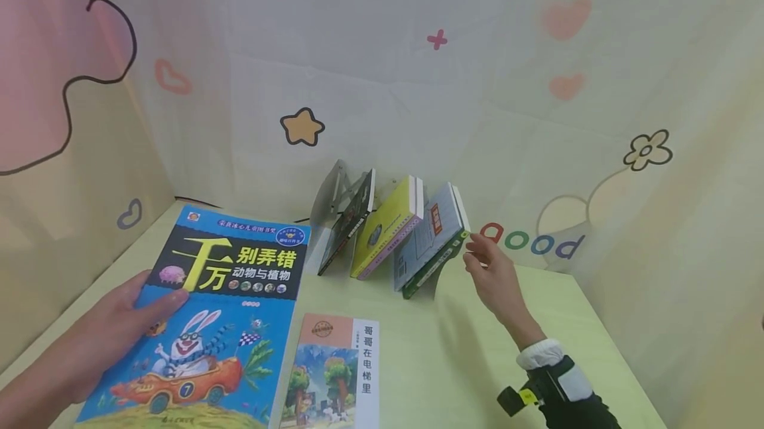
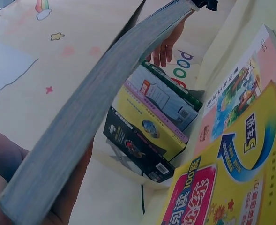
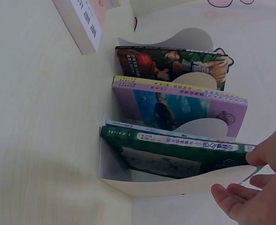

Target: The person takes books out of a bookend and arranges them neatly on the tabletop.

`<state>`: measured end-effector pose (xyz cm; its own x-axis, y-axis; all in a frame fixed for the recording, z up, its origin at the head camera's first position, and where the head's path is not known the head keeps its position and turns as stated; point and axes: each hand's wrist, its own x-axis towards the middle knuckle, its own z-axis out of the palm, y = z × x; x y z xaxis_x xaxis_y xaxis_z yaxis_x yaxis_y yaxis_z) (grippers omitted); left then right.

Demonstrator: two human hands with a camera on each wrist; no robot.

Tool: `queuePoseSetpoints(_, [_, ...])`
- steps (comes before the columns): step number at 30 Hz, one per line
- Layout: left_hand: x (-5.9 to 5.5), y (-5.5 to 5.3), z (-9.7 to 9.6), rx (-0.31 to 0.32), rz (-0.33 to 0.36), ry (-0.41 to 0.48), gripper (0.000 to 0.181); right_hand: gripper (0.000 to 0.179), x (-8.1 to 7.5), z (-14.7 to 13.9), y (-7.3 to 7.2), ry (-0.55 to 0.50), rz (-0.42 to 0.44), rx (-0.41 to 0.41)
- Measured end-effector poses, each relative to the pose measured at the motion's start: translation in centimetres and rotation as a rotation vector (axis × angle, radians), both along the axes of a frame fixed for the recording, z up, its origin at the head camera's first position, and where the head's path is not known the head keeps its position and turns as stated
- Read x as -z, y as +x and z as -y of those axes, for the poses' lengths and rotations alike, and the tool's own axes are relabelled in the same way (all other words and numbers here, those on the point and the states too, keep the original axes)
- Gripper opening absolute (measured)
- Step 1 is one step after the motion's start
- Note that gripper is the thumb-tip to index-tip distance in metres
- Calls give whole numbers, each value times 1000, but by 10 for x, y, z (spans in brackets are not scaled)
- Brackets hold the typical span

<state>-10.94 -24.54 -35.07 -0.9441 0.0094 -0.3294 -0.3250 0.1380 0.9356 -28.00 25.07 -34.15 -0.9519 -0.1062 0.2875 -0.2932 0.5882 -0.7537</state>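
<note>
Gripping one blue book (image 1: 209,369) in my left hand (image 1: 122,329), I'm touching one green book (image 3: 161,161), of five in the rack (image 3: 152,188), with my loose right hand (image 1: 491,273).

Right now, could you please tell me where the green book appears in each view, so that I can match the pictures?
Head: the green book is right of centre, below the middle, slanting up to the right.
Left wrist: the green book is right of centre, upper half, slanting down to the right.
Right wrist: the green book crosses the centre, below the middle.
Shared landmark: the right hand, near one end of the book.
</note>
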Motion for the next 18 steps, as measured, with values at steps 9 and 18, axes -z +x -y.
queuePoseSetpoints(9, [13,-3,13,20,21,54,91,52,7,4,-21,31,-62,-30])
queuePoseSetpoints(18, [35,-10,21,28,68,59,90,56,8,8,-28,21,-48,-46])
